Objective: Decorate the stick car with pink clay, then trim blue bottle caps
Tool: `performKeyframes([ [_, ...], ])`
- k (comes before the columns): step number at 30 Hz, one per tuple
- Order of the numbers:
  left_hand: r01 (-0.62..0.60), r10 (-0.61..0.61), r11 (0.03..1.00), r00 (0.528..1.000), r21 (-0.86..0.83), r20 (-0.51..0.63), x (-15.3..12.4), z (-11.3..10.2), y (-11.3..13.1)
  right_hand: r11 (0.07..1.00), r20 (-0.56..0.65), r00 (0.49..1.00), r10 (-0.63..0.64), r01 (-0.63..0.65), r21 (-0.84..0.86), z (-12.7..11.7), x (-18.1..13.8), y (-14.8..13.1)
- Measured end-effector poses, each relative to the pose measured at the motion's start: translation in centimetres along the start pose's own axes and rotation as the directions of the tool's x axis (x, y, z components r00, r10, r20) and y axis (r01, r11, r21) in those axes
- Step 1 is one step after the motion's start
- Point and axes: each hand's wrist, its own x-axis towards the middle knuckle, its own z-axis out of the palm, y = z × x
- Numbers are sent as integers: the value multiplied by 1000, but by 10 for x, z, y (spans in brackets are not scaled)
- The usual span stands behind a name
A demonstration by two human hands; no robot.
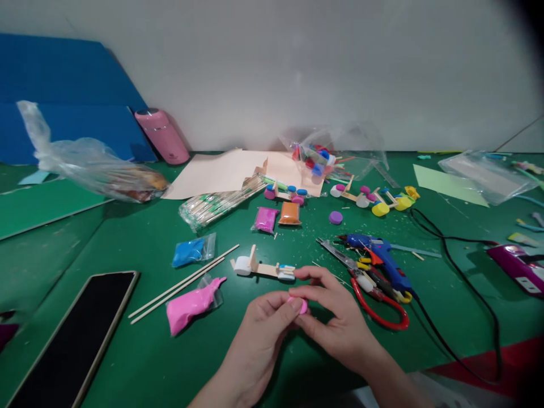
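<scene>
Green matting covers the table (127, 238), with a white wall behind. At the near edge both hands meet over a small pink lump of clay (302, 306). The left hand (260, 331) presses it with thumb and fingertips from the left, and the right hand (335, 317) closes on it from the right with curled fingers, so it is pinched between them with only a sliver showing.

Just beyond the fingers lies a little stick car (263, 267) with a white wheel. To the left are a bag of pink clay (191, 305) and two thin wooden sticks (182, 283). Red-handled scissors (378, 303) lie just right of the right hand, with a blue glue gun (382, 258) beyond them. A dark phone (72, 340) lies at the near left.
</scene>
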Motion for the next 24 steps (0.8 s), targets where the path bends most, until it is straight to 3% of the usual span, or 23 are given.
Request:
performKeyframes([
  [5, 16, -10, 989, 999, -147, 45, -2, 0, -2, 979, -36, 996, -88, 80, -186, -6, 2, 3],
  [9, 26, -21, 974, 1000, -224, 24, -2, -1, -8, 925, 86, 978, -190, 208, -318, -7, 3, 1],
  [12, -15, 23, 973, 999, -229, 32, -2, 0, -9, 944, 104, 981, -162, 185, -274, -5, 2, -4],
  [18, -16, 27, 971, 999, -239, 42, -4, 3, -4, 1000, 78, 997, -5, 3, 20, -5, -2, -5],
  [24, 22, 7, 954, 995, -299, 95, -4, -1, -7, 1000, 84, 996, 10, -8, -24, -8, 2, -2],
])
